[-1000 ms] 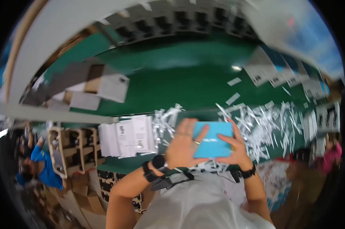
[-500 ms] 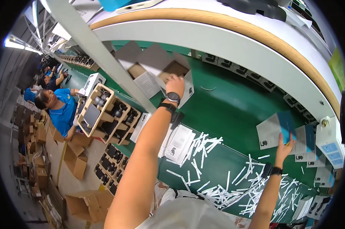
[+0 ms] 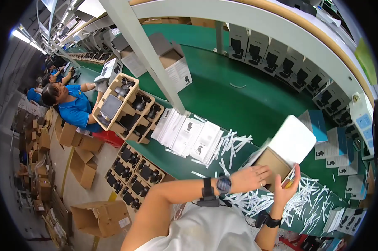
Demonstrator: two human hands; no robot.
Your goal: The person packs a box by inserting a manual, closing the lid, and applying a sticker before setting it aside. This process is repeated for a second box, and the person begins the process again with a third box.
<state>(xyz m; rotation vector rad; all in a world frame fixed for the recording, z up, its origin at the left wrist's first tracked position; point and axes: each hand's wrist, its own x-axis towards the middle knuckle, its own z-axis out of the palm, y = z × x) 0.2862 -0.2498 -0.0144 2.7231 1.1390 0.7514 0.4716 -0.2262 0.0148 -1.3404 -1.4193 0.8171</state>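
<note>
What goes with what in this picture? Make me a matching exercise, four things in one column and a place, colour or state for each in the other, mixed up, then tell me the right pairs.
Column one
1. Open box
2. White printed papers
3. Worktable
4. Large brown carton

Column two
A. Green
B. On the floor, toward the picture's lower left
C. White lid raised, with the left hand and right hand at its near side
D. Overlapping one another, left of the box

Right pairs: 1-C, 2-D, 3-A, 4-B
</note>
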